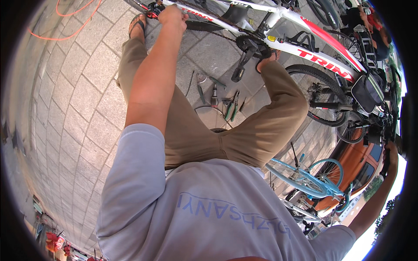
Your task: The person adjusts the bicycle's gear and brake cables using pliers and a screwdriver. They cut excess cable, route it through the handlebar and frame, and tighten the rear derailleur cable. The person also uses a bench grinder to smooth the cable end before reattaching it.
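A white and red TRINX mountain bike (pixel 313 55) stands across the view before me. My left hand (pixel 172 16) is at its rear end, fingers curled, beside the rear derailleur (pixel 152 12) and the chainstay (pixel 199 13). What those fingers pinch is hidden. The chain runs from there to the chainring and crank (pixel 253 49), whose pedal (pixel 238 73) hangs low. At the far right rim, my right hand (pixel 393 153) is wrapped around the handlebar grip (pixel 385 164). A black bag (pixel 367 91) is fixed on the frame near the handlebar.
Between my legs on the paving lie green-handled pliers (pixel 232 109), a screwdriver-like tool (pixel 214 96), another green-handled tool (pixel 200 91) and a thin loop (pixel 209 107). A blue bicycle (pixel 313 182) and orange vehicle (pixel 352 163) are at right. An orange hose (pixel 65 39) lies upper left. Another person (pixel 378 29) is upper right.
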`<action>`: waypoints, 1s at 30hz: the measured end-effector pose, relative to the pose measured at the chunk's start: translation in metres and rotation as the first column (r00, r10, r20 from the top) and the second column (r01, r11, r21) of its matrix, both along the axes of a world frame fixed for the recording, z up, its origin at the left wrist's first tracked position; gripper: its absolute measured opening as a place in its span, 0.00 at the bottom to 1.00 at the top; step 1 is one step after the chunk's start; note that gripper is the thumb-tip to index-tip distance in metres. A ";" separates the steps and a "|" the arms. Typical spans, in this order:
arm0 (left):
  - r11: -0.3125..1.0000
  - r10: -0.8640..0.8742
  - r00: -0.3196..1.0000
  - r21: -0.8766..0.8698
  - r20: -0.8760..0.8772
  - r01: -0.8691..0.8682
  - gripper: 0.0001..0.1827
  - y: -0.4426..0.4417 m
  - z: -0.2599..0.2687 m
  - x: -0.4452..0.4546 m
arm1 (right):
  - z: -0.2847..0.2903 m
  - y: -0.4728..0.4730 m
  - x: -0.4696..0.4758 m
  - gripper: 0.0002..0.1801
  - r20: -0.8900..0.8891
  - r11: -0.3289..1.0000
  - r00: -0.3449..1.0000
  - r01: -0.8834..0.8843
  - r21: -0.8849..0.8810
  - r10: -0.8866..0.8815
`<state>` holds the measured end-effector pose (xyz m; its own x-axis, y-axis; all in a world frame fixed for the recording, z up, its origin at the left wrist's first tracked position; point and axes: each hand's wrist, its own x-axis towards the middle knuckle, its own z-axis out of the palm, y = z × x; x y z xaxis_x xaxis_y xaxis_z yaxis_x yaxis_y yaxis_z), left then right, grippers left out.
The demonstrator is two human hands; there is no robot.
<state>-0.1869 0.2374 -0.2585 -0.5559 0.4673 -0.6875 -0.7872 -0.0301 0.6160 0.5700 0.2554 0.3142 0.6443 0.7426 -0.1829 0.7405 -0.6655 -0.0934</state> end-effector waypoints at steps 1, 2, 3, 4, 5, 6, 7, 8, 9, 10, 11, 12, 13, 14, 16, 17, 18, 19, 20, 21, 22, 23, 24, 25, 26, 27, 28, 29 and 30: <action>1.000 -0.003 1.000 -0.011 -0.005 0.003 0.22 -0.001 0.004 0.001 | -0.001 0.000 0.000 0.19 -0.002 1.000 1.000 -0.002 -0.001 0.002; 1.000 0.005 1.000 -0.001 0.006 -0.005 0.16 -0.001 0.000 0.000 | -0.002 0.000 0.001 0.19 -0.002 1.000 1.000 -0.001 -0.003 0.001; 1.000 0.014 1.000 0.009 0.017 -0.014 0.11 0.000 -0.003 -0.003 | -0.002 0.001 0.001 0.19 -0.004 1.000 1.000 -0.003 -0.005 0.003; 1.000 0.023 0.999 0.019 0.028 -0.023 0.07 0.000 -0.006 -0.006 | -0.003 0.002 0.002 0.19 -0.005 1.000 1.000 -0.003 -0.008 0.003; 1.000 0.025 0.999 0.012 0.026 -0.025 0.07 0.000 -0.008 -0.007 | -0.003 0.002 0.003 0.18 -0.005 1.000 1.000 -0.004 -0.009 0.004; 1.000 0.025 0.999 0.006 0.025 -0.025 0.07 -0.001 -0.004 -0.006 | -0.001 0.001 0.005 0.18 -0.005 1.000 1.000 -0.002 -0.010 0.002; 1.000 0.025 0.999 0.000 0.024 -0.025 0.07 -0.001 -0.001 -0.005 | -0.002 0.000 0.006 0.18 -0.005 1.000 1.000 -0.002 -0.009 0.002; 1.000 0.026 0.999 -0.007 0.032 -0.025 0.07 0.000 -0.001 -0.006 | -0.001 0.000 0.008 0.17 -0.004 1.000 1.000 0.000 -0.012 0.000; 1.000 0.029 0.999 -0.012 0.040 -0.029 0.07 0.000 -0.002 -0.008 | -0.001 0.000 0.007 0.17 -0.008 1.000 1.000 0.000 -0.013 0.000; 0.999 0.033 0.998 -0.018 0.047 -0.033 0.07 0.001 -0.003 -0.010 | -0.002 0.000 0.007 0.17 -0.008 1.000 1.000 -0.002 -0.013 0.002; 0.999 0.033 0.998 -0.003 0.045 -0.033 0.07 0.002 -0.004 -0.012 | -0.003 -0.001 0.006 0.17 -0.011 1.000 1.000 -0.005 -0.014 0.005; 0.999 0.032 0.998 0.008 0.047 -0.033 0.06 0.002 -0.005 -0.013 | -0.002 0.000 0.007 0.16 -0.011 1.000 1.000 -0.007 -0.017 0.007; 0.999 0.032 0.998 0.020 0.049 -0.033 0.06 0.002 -0.005 -0.013 | -0.002 0.000 0.007 0.16 -0.012 1.000 1.000 -0.007 -0.017 0.007; 1.000 0.009 0.999 0.029 0.033 -0.010 0.11 0.003 -0.005 -0.013 | -0.001 0.000 0.008 0.16 -0.015 1.000 1.000 -0.005 -0.019 0.005; 0.999 -0.034 0.999 0.041 0.003 0.034 0.23 -0.001 0.010 -0.008 | -0.002 -0.001 0.008 0.15 -0.014 1.000 1.000 -0.002 -0.026 0.002; 0.999 -0.020 1.000 0.031 0.016 0.019 0.23 0.002 0.005 -0.009 | -0.003 -0.002 0.008 0.15 -0.015 0.999 1.000 -0.004 -0.033 0.003; 1.000 -0.001 1.000 0.021 0.026 0.001 0.23 0.004 0.004 -0.012 | -0.002 -0.002 0.006 0.15 -0.016 0.999 1.000 -0.010 -0.042 0.009; 1.000 0.005 1.000 0.010 0.013 -0.005 0.20 0.004 0.004 -0.013 | -0.002 -0.001 0.003 0.14 -0.022 0.998 1.000 -0.021 -0.053 0.020; 1.000 0.011 1.000 0.000 -0.002 -0.011 0.18 0.005 0.003 -0.014 | -0.002 -0.001 -0.002 0.14 -0.035 0.996 0.999 -0.038 -0.078 0.035; 1.000 0.013 1.000 -0.012 -0.014 -0.013 0.16 0.005 0.005 -0.013 | -0.003 0.000 -0.004 0.14 -0.034 0.995 0.999 -0.044 -0.086 0.042; 0.999 0.000 0.998 -0.049 -0.055 -0.003 0.11 0.006 0.006 -0.012 | -0.003 0.001 -0.010 0.14 -0.040 0.992 0.998 -0.058 -0.110 0.054; 0.997 -0.009 0.995 -0.082 -0.095 0.001 0.09 0.006 0.005 -0.015 | -0.005 0.001 -0.005 0.12 -0.021 0.998 1.000 -0.019 -0.052 0.018; 0.999 0.006 0.992 -0.046 -0.126 -0.012 0.10 0.011 -0.011 -0.021 | -0.007 0.003 -0.001 0.11 -0.004 1.000 1.000 0.016 0.009 -0.016; 1.000 0.019 0.996 -0.002 -0.083 -0.019 0.11 0.013 -0.022 -0.023 | -0.009 0.005 0.007 0.11 0.005 0.996 0.999 0.052 0.070 -0.053; 0.999 0.028 0.999 0.042 -0.040 -0.026 0.15 0.014 -0.029 -0.027 | -0.002 0.011 0.013 0.13 0.021 0.999 0.999 0.037 0.004 -0.037; 0.998 0.036 0.998 0.058 -0.041 -0.034 0.16 0.009 -0.018 -0.021 | -0.005 0.010 0.015 0.13 0.015 0.999 1.000 0.026 0.038 -0.027; 0.996 0.045 0.998 0.077 -0.042 -0.041 0.17 0.003 -0.004 -0.016 | -0.010 0.009 0.018 0.13 0.001 0.997 1.000 0.012 0.076 -0.012; 0.994 0.052 0.998 0.097 -0.038 -0.049 0.18 -0.004 0.011 -0.011 | -0.018 0.010 0.017 0.14 -0.024 0.993 1.000 -0.007 0.121 0.010; 0.991 0.115 0.993 0.069 0.003 -0.115 0.17 -0.005 0.019 -0.008 | -0.015 0.012 0.021 0.13 -0.043 0.994 0.999 0.032 0.106 -0.027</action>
